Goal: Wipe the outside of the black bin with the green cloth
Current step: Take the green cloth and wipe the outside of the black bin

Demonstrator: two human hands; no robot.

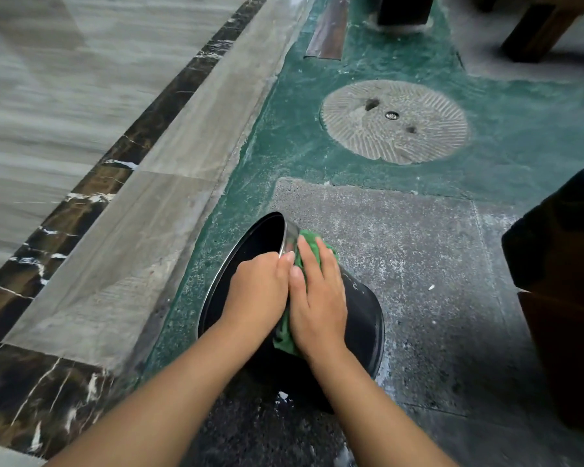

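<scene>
The black bin (364, 318) stands tilted on the grey stone floor, its open mouth facing left and its metal rim catching light. My left hand (257, 291) grips the rim, fingers curled over the edge into the opening. Pressed flat against the bin's outer wall is my right hand (317, 298), with the green cloth (312, 242) under the palm. Green fabric shows above the fingers and below the wrist. Most of the cloth is hidden beneath the hand.
A round carved millstone (395, 121) is set into the green floor ahead. A dark wooden stool (560, 264) stands close on the right. Polished marble flooring (81, 112) with a dark border runs along the left. Furniture legs (405, 10) stand at the far top.
</scene>
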